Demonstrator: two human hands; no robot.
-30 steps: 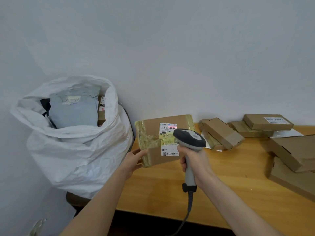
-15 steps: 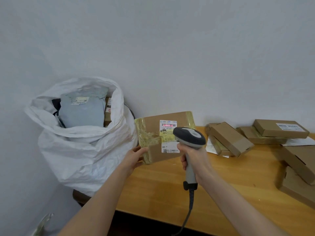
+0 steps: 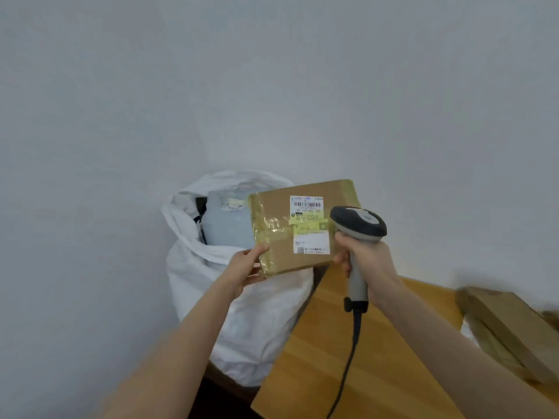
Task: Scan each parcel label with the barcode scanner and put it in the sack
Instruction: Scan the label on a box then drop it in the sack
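Shifted leftward past the left edge of the tabletop (image 3: 326, 358), the parcel (image 3: 281, 234) is pinched over the sack (image 3: 257, 322) by the fingers of the left hand (image 3: 245, 267), half hiding a grey mailer (image 3: 227, 228). The scanner (image 3: 358, 222) is gripped by the right hand (image 3: 369, 261). Blurred boxes (image 3: 508, 325) are cut off at the right.

Only two arms and their hands show of the person. The left forearm (image 3: 181, 343) is bare from the wrist down to where the lower edge of the view cuts it off, and the right forearm (image 3: 453, 343) is bare along all of its visible length. The left hand (image 3: 245, 267) and the right hand (image 3: 369, 255) are bare as well. Both arms are slender. Their nearer stretches are blurred, so fine detail there cannot be made out.
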